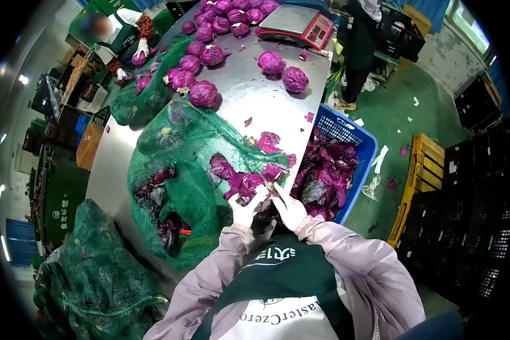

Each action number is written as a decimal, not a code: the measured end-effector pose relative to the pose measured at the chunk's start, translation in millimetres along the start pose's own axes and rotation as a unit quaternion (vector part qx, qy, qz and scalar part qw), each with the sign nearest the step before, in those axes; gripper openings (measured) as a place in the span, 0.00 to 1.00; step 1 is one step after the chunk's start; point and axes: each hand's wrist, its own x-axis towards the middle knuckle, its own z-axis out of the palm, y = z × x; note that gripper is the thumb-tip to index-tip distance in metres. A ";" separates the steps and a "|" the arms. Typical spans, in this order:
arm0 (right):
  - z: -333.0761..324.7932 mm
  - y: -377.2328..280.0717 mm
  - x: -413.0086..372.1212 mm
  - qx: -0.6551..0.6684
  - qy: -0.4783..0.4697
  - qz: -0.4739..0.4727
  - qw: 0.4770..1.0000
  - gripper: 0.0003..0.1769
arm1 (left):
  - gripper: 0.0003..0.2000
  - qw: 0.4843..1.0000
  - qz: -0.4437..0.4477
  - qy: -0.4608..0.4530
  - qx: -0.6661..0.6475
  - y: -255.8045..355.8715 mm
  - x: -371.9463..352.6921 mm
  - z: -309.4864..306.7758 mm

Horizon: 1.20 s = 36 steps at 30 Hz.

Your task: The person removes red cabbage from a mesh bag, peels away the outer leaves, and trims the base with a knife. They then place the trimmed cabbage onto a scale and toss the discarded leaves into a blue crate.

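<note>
Cabbage (250,185), red and with its leaves hanging loose, is sitting at the near edge of the table (249,99), right in front of the person's green apron (283,272). The left hand (244,209), in a white glove, is gripping its near left side, fingers curled onto the leaves. The right hand (290,211), also gloved, is pressing against its right side with fingers closed around what is looking like a thin knife (278,192), the tip pointing into the head; the blade is too small to make out well.

Just left of the cabbage, an open green net (175,147) is lying across the table, with more red heads showing through the mesh. A second net (96,272) is bulging below the table's left edge. To the right of the hands, a blue crate (354,133) is standing beside the table, holding loose purple leaves.

Farther along the steel top, trimmed heads (203,94) are lying singly and in a heap toward the far end, scraps scattered between them. A red-edged scale (298,24) is sitting at the far right corner. A co-worker's gloved hand (141,48) is holding a head at the far left, and another person (360,51) is standing beyond the scale. A yellow pallet (426,164) is leaning near black crates (481,226) at right.
</note>
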 end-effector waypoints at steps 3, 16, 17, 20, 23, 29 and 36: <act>-2.2 -5.9 12.1 -0.038 -0.010 0.080 0.996 0.30 | 0.46 0.959 0.190 0.060 0.201 22.1 -12.0 14.0; -26.7 31.6 71.0 -0.177 -0.026 0.081 0.981 0.26 | 0.36 0.871 0.395 0.011 0.291 57.9 -48.5 40.2; -23.5 27.9 67.2 -0.052 -0.023 0.126 0.990 0.24 | 0.37 0.885 0.386 -0.006 0.258 52.1 -47.4 29.3; -9.8 12.5 55.5 -0.054 0.024 0.050 0.997 0.21 | 0.37 0.897 0.379 -0.023 0.227 42.2 -53.5 -0.1; -6.3 -19.5 39.5 -0.135 -0.007 -0.095 0.986 0.15 | 0.33 0.884 0.355 -0.005 0.305 65.6 -66.2 -32.5; 8.7 -16.8 66.0 0.001 0.001 0.135 0.991 0.18 | 0.29 0.855 0.358 -0.149 0.343 85.1 -55.3 -54.5; -14.3 -4.1 56.0 -0.031 0.118 0.052 0.991 0.28 | 0.18 0.950 0.233 0.031 0.207 51.1 -25.1 -50.9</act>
